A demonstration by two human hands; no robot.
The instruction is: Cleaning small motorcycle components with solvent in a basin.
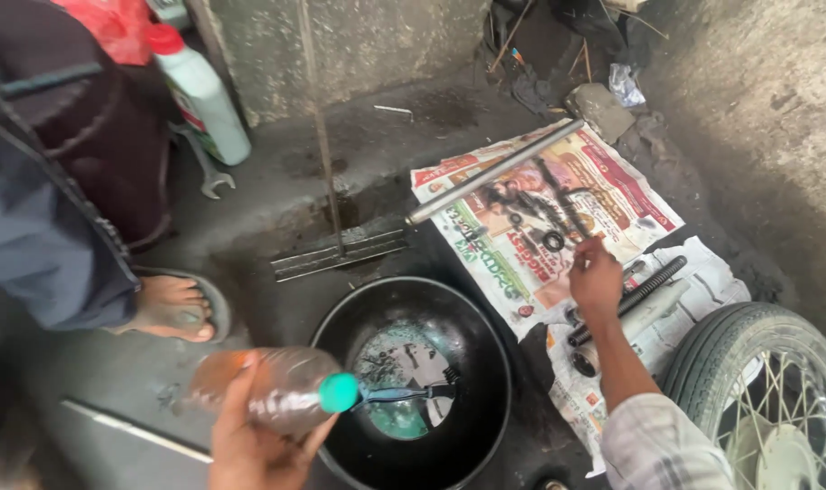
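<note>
1. Head view showed the left hand (249, 445) at the bottom of the frame, wrapped around a clear plastic bottle with a green cap (281, 392).
2. The bottle lay tipped on its side, and a thin bluish stream (399, 394) ran from the cap into the round black metal pan (413, 381) in the lower middle.
3. The right hand (596, 277), right of the middle, reached down with bent fingers onto the printed newspaper (540, 213). I could not tell if it held anything.
4. Small dark rings (552, 240) and a long grey metal tube (494, 171) lay on that paper.
5. The step looked like pouring liquid into the pan while picking out a part.
6. The next move would likely call for a steady tilt and a firm pinch on one small ring.
</note>
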